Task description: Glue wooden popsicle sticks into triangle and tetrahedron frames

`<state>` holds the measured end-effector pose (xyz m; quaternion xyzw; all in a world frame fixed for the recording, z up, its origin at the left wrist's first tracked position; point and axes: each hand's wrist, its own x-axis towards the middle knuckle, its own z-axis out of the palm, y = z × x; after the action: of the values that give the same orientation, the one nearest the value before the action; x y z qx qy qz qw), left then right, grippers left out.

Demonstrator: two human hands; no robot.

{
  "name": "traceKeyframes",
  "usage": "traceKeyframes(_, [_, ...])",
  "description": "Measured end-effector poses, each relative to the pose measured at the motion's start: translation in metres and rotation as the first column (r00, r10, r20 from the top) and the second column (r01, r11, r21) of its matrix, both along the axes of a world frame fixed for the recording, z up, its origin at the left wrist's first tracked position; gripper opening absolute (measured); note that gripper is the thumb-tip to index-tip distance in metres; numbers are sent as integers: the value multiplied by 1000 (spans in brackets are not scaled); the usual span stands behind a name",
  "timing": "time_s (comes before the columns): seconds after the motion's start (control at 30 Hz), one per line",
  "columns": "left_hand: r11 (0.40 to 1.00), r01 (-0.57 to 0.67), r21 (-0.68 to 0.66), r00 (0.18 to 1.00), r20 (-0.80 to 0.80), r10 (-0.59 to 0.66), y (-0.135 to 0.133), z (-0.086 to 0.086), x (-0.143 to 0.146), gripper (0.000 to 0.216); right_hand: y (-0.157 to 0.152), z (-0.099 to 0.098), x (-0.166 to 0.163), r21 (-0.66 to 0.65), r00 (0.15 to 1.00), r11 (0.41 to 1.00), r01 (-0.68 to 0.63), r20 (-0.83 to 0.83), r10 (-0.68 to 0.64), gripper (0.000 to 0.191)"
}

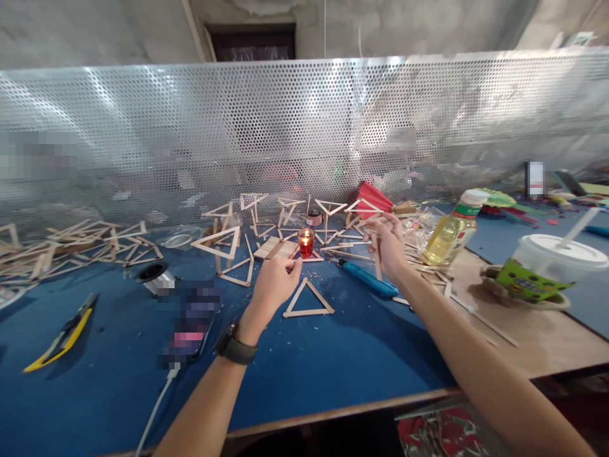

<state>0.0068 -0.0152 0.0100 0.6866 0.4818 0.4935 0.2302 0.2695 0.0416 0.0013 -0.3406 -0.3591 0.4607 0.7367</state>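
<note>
My left hand [278,282], wearing a dark wristband, is closed in a pinch in front of a lit candle in a red glass [306,244]. Whatever its fingertips hold, if anything, is too small to make out. My right hand [389,246] is raised to the right of the candle, its fingers closed on a flat wooden craft stick [377,259] that points downward. On the blue tabletop between my hands lies a triangle of craft sticks [309,312]. A blue utility knife [370,279] rests below my right hand.
Stick frames [223,244] stand along a perforated metal screen [214,127]. At left are a wire spool [156,278], yellow-handled pliers [71,336] and a phone [193,324] on a cable. An oil bottle [450,231] and a lidded cup [537,270] stand at right.
</note>
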Motion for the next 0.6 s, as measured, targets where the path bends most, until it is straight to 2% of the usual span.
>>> traceKeyframes(0.1, [998, -62, -22, 998, 7, 63, 2, 0, 0, 54, -7, 6, -3, -55, 983, 982, -180, 20, 182, 51])
traceKeyframes(0.2, [990, -137, -40, 990, 27, 138, 7, 0, -1, 56, -15, 11, -8, -83, 947, 946, -314, 50, 318, 49])
traceKeyframes(0.3, [992, -104, -72, 964, 239, 118, 11, 1, -2, 56, -20, 11, -8, -92, 894, 902, -421, 129, 430, 45])
traceKeyframes(0.4, [992, 57, -116, 835, 550, 16, 13, 5, -1, 53, -21, 7, -4, -95, 799, 860, -501, 331, 502, 39])
traceKeyframes(0.47, [983, 148, -109, 713, 701, -30, 11, 11, -2, 49, -20, 3, -2, -111, 688, 838, -535, 518, 508, 33])
traceKeyframes(0.53, [976, 201, -86, 592, 805, -51, 8, 19, -4, 44, -19, -1, -1, -126, 563, 840, -527, 689, 457, 24])
traceKeyframes(0.6, [966, 251, -70, 495, 866, -66, 4, 27, -6, 42, -17, -5, -2, -104, 481, 873, -477, 800, 358, 15])
